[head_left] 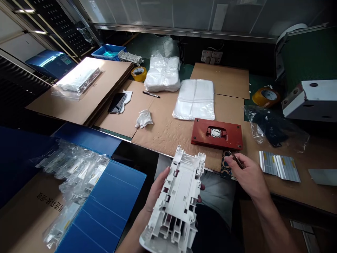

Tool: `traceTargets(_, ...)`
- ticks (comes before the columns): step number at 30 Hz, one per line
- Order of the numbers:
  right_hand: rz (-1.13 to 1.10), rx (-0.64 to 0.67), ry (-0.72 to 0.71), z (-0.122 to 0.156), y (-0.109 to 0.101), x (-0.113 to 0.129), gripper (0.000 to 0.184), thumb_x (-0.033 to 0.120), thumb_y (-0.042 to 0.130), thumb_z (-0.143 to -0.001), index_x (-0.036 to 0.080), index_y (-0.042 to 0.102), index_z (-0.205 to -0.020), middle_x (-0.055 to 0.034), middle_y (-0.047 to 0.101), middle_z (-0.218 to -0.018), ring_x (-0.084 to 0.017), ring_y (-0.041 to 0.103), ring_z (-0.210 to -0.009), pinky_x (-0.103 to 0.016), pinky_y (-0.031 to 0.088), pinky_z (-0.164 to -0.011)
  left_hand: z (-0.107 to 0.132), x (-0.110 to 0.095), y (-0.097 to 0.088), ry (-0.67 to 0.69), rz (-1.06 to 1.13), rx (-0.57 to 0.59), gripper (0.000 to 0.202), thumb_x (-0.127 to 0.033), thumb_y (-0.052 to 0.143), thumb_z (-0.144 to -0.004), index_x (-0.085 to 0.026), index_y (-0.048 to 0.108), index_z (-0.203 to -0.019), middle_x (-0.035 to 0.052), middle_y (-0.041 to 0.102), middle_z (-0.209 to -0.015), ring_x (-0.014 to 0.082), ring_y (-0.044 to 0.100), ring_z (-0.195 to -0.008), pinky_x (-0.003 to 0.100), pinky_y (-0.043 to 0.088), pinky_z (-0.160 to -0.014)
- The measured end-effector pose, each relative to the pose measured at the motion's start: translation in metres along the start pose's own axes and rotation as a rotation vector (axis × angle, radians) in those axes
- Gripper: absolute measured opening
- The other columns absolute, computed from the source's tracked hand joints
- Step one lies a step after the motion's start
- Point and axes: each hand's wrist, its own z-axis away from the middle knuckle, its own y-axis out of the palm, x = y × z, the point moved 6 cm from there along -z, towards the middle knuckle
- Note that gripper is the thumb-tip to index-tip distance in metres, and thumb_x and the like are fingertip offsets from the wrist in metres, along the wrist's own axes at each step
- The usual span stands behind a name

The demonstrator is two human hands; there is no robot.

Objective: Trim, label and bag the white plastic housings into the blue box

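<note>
My left hand (158, 186) is wrapped round a long white plastic housing (179, 189), held tilted above my lap with its ribbed, slotted side up. Its fingertips show past the far edge of the part. Pinched in my right hand (249, 174) is a slim dark pair of tweezers (238, 161). Their tip is over a dark sheet with round cut-outs (225, 165) at the table's front edge. Just behind lies a red fixture block (202, 131), with a small white square piece (215, 133) in its recess.
Behind are two stacks of clear plastic bags (196, 98), a pen (151, 94), a white glove (144, 118) and a phone (116, 103). Silvery label sheets (279, 166) lie at right, near a tape roll (265, 96). A blue box (105, 200) with bagged parts (76, 168) stands at left.
</note>
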Motion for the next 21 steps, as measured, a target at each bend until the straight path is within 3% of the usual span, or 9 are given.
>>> traceTargets(3,0.044,-0.071,0.029,0.006,-0.011,-0.028,0.050,0.065,0.052,-0.091,0.019,0.072,-0.089,-0.0021,0.065,-0.068,-0.018,0.057,-0.062,-0.026,0.042,-0.056,-0.007,0.002,0.002,-0.016,-0.032,0.102,0.073,-0.065,0.039,-0.091,-0.008,0.058,-0.133,0.0237,0.069,-0.118,0.0341,0.070,-0.094,0.040,0.058,-0.066)
traceTargets(6,0.073,-0.152,0.036,0.015,-0.020,-0.041,0.054,0.063,0.045,-0.094,0.018,0.072,-0.080,-0.0046,0.068,-0.070,-0.019,0.060,-0.065,-0.026,0.044,-0.058,-0.009,0.004,0.003,-0.001,-0.035,0.107,0.072,-0.064,0.033,-0.094,-0.009,0.058,-0.134,0.0248,0.069,-0.118,0.0362,0.070,-0.095,0.045,0.060,-0.062)
traceTargets(16,0.182,-0.168,0.032,0.031,-0.024,-0.048,0.048,0.064,0.060,-0.086,0.020,0.062,-0.068,0.0021,0.056,-0.057,-0.015,0.051,-0.052,-0.025,0.040,-0.050,-0.009,0.005,0.004,-0.017,-0.100,-0.029,0.066,-0.059,0.051,-0.089,-0.009,0.062,-0.130,0.0242,0.071,-0.114,0.0384,0.072,-0.092,0.047,0.061,-0.064)
traceTargets(21,0.237,-0.231,0.055,0.032,-0.030,-0.056,0.039,0.058,0.061,-0.087,0.021,0.066,-0.076,-0.0030,0.069,-0.068,-0.021,0.060,-0.061,-0.028,0.044,-0.055,-0.004,0.004,-0.014,0.004,-0.100,-0.193,0.059,-0.053,0.058,-0.088,-0.010,0.064,-0.129,0.0182,0.076,-0.105,0.0386,0.073,-0.095,0.047,0.061,-0.076)
